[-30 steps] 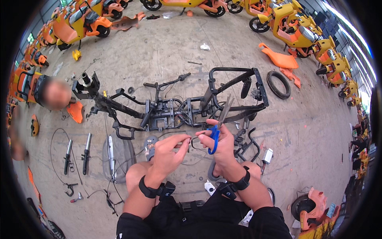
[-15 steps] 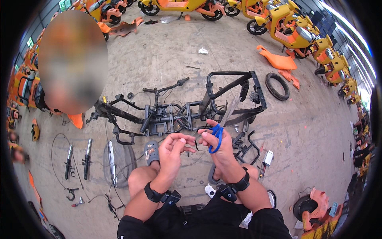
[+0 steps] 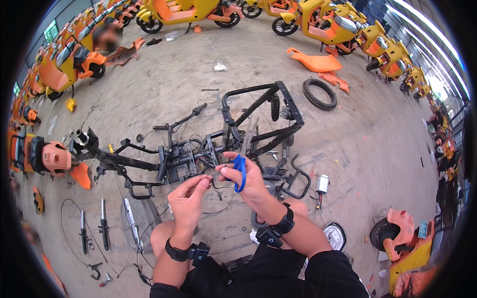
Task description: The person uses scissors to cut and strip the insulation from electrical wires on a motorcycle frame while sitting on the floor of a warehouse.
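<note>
My right hand holds a pair of scissors by its blue handles, with the blades slanting up and away over the frame. My left hand is level with it, a short gap away, thumb and fingertips pinched together. A thin dark strip, like a piece of cable or tie, curves down between the two hands at the left fingertips. Whether the right fingertips touch it too, I cannot tell. Just beyond both hands lies a bare black scooter frame with loose wiring in it.
Fork tubes, cables and a lever lie on the floor at left. A black tyre and orange panels lie at far right. Near right are a white box-shaped part and a partly stripped scooter. Yellow scooters line the back.
The view has swung, so the frame and floor parts sit further left. My hands remain close together, the left still pinching and the right still holding the scissors.
</note>
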`<control>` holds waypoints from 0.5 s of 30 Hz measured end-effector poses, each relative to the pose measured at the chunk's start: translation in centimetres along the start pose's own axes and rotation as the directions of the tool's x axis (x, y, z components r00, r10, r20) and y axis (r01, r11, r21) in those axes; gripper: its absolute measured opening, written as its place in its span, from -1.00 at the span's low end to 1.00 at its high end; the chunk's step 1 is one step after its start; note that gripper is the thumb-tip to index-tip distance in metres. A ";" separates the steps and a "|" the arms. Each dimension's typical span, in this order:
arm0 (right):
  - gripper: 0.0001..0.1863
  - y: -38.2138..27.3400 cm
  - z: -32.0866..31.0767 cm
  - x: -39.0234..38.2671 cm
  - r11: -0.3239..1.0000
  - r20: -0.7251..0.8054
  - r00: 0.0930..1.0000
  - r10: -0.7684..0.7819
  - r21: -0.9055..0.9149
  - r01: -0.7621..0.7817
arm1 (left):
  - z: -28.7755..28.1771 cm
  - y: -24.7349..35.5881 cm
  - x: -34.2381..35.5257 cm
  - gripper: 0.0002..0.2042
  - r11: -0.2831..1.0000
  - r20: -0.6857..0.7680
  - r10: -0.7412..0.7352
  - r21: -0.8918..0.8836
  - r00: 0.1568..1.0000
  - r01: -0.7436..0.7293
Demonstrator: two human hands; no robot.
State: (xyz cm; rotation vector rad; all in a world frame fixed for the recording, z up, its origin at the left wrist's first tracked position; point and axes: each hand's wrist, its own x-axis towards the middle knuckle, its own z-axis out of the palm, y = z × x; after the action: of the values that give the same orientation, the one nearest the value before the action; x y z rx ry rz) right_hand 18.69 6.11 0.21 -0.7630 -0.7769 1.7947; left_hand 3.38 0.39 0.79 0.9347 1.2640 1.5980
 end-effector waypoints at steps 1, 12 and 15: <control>-0.50 0.0 -0.1 0.0 1.000 -0.001 1.000 0.005 -0.002 -0.005 | 0.1 -0.1 0.0 -0.87 1.000 0.015 -0.006 -0.008 1.000 0.006; -0.50 -0.3 -0.1 -0.9 0.973 0.026 0.997 -0.079 -0.214 0.082 | 1.0 -0.5 -0.2 -0.87 0.999 0.034 -0.025 -0.021 0.999 0.026; -0.53 -0.7 0.1 -0.9 0.981 -0.001 0.998 -0.070 -0.179 0.069 | 1.2 -0.3 -0.1 -0.87 0.998 0.061 -0.026 -0.056 0.998 0.029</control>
State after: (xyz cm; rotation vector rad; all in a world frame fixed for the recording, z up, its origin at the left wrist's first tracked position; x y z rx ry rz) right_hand 19.22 5.49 0.91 -0.8488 -0.9581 1.6745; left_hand 4.58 0.68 0.74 0.9191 1.1796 1.5650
